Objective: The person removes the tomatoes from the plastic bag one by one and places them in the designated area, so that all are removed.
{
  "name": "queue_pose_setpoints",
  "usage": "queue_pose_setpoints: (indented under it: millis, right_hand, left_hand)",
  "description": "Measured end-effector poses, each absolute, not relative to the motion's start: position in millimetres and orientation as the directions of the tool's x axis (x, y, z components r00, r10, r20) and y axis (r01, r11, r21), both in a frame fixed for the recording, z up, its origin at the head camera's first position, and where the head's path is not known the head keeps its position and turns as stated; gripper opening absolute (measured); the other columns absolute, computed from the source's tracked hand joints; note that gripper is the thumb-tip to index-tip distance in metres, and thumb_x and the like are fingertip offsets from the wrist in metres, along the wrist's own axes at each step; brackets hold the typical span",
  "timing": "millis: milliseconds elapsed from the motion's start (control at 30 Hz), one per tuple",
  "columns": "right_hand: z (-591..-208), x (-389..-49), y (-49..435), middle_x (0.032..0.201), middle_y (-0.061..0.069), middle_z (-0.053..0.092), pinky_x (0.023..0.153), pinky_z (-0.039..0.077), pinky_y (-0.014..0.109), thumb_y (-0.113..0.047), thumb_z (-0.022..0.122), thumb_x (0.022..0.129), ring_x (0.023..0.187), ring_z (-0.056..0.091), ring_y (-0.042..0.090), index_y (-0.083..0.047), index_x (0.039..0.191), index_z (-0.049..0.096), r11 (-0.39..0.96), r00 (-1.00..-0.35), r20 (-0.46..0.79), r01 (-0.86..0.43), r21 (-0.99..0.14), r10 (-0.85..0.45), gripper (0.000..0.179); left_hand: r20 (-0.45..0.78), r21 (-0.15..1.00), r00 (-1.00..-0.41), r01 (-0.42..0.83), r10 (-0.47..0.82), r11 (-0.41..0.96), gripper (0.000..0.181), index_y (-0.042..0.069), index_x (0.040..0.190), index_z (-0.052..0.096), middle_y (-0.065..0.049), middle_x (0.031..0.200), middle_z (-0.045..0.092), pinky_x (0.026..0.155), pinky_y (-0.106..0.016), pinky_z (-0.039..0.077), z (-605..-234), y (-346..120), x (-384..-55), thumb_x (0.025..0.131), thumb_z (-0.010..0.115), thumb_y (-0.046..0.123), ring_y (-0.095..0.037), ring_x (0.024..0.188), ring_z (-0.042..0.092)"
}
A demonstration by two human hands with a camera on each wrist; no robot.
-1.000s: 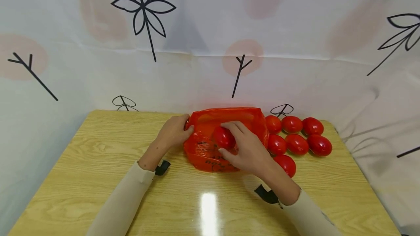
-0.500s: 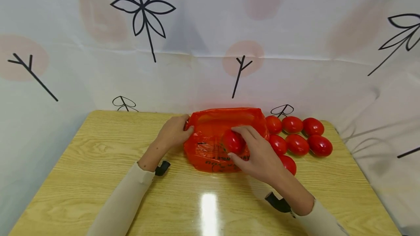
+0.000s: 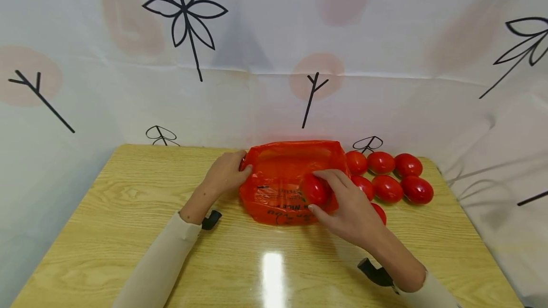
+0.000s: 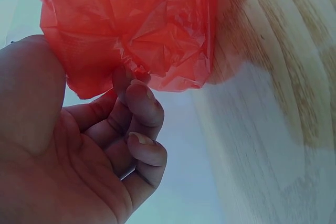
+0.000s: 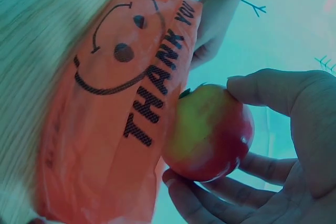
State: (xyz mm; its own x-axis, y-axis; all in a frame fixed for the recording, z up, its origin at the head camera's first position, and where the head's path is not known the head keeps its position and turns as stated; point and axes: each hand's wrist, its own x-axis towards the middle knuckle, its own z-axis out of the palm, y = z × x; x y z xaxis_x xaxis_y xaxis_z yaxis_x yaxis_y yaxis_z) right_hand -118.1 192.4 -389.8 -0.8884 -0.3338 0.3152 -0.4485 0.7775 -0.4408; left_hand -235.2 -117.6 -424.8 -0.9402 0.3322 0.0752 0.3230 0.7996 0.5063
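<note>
A red plastic bag (image 3: pixel 274 215) lies near the back middle of the table, its mouth spread wide. My left hand (image 3: pixel 227 171) pinches the bag's left edge between thumb and fingers; in the left wrist view the fingertips (image 4: pixel 142 95) curl at the crumpled plastic. Over the right part of the bag's mouth, my right hand (image 3: pixel 353 210) holds an apple (image 3: pixel 313 189) between thumb and fingers. Seen from the right wrist, this apple (image 5: pixel 215 135) is red with a yellow-green patch and overlaps the bag's printed side (image 5: pixel 105 145), which shows a smiley and "THANK YOU".
Several more red apples (image 3: pixel 387 188) sit in rows on the right of the bag, one partly hidden behind my right hand. Beneath everything is a wood-grain table (image 3: pixel 128 194). A white cloth (image 3: pixel 257 103) with line-drawn plants hangs close behind the table's back edge.
My right hand has moved right and slightly toward me across the bag's mouth, carrying the apple with it. My left hand has stayed at the bag's left edge.
</note>
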Motion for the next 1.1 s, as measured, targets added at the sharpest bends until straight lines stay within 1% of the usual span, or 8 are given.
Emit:
queue_pose_setpoints:
  millis: [267, 600, 933, 1100]
  right_hand:
    - [-391.0, -113.3, 202.6, 0.14, 0.009, 0.059, 0.094, 0.06, 0.052, -0.025, 0.089, 0.085, 0.122, 0.062, 0.03, -0.011, 0.144, 0.055, 0.793, -0.894, 0.317, -0.434, -0.428, -0.318, 0.069]
    - [-394.2, -109.2, 216.7, 0.139, 0.01, 0.06, 0.094, 0.059, 0.054, -0.02, 0.09, 0.084, 0.121, 0.062, 0.031, -0.011, 0.144, 0.055, 0.805, -0.898, 0.324, -0.419, -0.419, -0.298, 0.07]
    - [-388.1, -105.0, 225.1, 0.14, 0.01, 0.06, 0.091, 0.059, 0.058, -0.02, 0.091, 0.082, 0.124, 0.061, 0.032, -0.011, 0.145, 0.055, 0.812, -0.885, 0.371, -0.424, -0.4, -0.28, 0.073]
    - [-387.1, -100.6, 230.8, 0.141, 0.011, 0.059, 0.091, 0.059, 0.059, -0.019, 0.091, 0.081, 0.124, 0.06, 0.033, -0.011, 0.144, 0.055, 0.819, -0.892, 0.368, -0.407, -0.405, -0.262, 0.073]
  left_hand:
    - [0.075, 0.5, -0.941, 0.322, 0.331, 0.804, 0.02, 0.006, 0.11, 0.064, -0.004, 0.08, 0.061, 0.063, -0.033, 0.047, -426.2, -118.5, -235.9, 0.103, 0.065, 0.024, -0.022, 0.07, 0.055]
    - [0.075, 0.501, -0.94, 0.324, 0.332, 0.803, 0.023, 0.004, 0.115, 0.065, -0.004, 0.081, 0.062, 0.063, -0.034, 0.047, -424.8, -118.3, -235.4, 0.103, 0.064, 0.024, -0.022, 0.071, 0.055]
    - [0.075, 0.506, -0.938, 0.328, 0.338, 0.798, 0.022, 0.005, 0.114, 0.065, -0.004, 0.081, 0.061, 0.062, -0.033, 0.047, -424.4, -119.4, -234.5, 0.104, 0.063, 0.024, -0.021, 0.07, 0.055]
    - [0.077, 0.509, -0.938, 0.328, 0.337, 0.796, 0.022, 0.005, 0.114, 0.065, -0.004, 0.08, 0.061, 0.062, -0.034, 0.047, -422.9, -118.6, -234.0, 0.103, 0.064, 0.024, -0.022, 0.07, 0.055]
